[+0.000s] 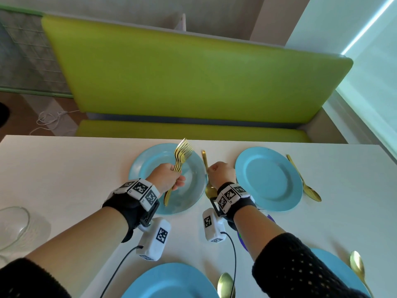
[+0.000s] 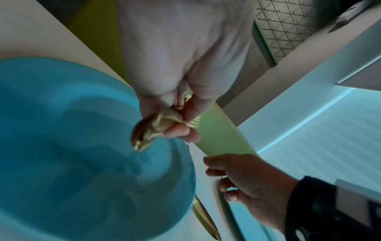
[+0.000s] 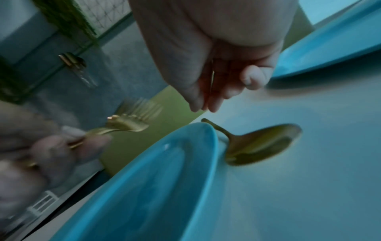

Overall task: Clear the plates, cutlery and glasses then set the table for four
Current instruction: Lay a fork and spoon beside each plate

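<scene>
My left hand (image 1: 169, 177) grips a bundle of several gold forks (image 1: 182, 153) upright over the far left blue plate (image 1: 139, 168); the wrist view shows their handles (image 2: 148, 132) bunched in the curled fingers. My right hand (image 1: 221, 173) is just right of that plate, between the two far plates. Its fingers and thumb curl round the handle of a gold spoon (image 1: 210, 191). The spoon's bowl (image 3: 261, 145) lies low on the table beside the plate rim (image 3: 206, 135), and its handle tip sticks out past the knuckles.
The far right plate (image 1: 268, 179) has a gold spoon (image 1: 309, 190) on its right. Two more blue plates (image 1: 169, 280) (image 1: 335, 263) sit at the near edge, each with a spoon (image 1: 225, 284) (image 1: 356, 265). A glass bowl (image 1: 12, 226) stands at the left edge. A green bench (image 1: 193, 82) runs behind the table.
</scene>
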Demonstrator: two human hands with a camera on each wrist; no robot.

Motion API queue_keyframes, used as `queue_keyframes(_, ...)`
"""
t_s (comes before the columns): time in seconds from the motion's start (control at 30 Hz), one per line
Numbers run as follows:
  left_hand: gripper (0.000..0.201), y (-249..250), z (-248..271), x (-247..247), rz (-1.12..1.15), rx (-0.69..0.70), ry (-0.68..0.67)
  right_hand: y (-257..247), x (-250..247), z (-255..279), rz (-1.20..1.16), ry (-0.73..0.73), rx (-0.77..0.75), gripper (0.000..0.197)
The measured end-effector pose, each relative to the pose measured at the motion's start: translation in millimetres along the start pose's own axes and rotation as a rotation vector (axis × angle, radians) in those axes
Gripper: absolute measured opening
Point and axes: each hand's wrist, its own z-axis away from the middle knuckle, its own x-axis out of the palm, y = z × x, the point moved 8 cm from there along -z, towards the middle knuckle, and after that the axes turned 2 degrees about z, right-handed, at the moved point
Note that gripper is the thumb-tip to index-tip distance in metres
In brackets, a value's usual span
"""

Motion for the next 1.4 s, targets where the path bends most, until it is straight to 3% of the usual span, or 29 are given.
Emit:
queue_keyframes(0.27, 0.017, 9, 10, 10, -0.079, 0.014, -0.056, -49, -14, 40, 0.052, 0.048, -0.483, 0.024)
queue_keyframes(0.6, 0.014, 13, 23, 19, -0.133, 0.025, -0.170, -67, -9, 74, 0.230, 0.004, -0.841, 0.018)
queue_keyframes(0.7, 0.009, 12, 24, 23, -0.116, 0.014, -0.199, -63, -11, 72, 0.306, -0.062, -0.787, 0.018)
queue_keyframes(0.8, 0.020, 16, 19, 21, -0.096, 0.034, -0.166, -53, -20, 64, 0.322, -0.087, -0.693, 0.018)
queue_keyframes(0.9, 0.022, 19, 10, 8, -0.061, 0.048, -0.056, -31, -33, 47, 0.301, -0.087, -0.502, 0.019)
queue_keyframes(1.0, 0.022, 23, 2, -6, -0.041, 0.063, 0.053, 4, -44, 21, 0.129, -0.057, -0.232, 0.014)
queue_keyframes(1.1, 0.022, 24, -2, -9, -0.030, 0.059, 0.064, 30, -46, 7, 0.133, -0.035, -0.048, 0.012)
queue_keyframes(1.23, 0.022, 20, -5, -4, -0.038, 0.053, 0.033, 46, -33, 2, 0.245, -0.030, 0.051, 0.021)
queue_keyframes(1.4, 0.023, 20, -5, 3, -0.039, 0.059, 0.008, 56, -20, -6, 0.188, -0.022, 0.142, 0.020)
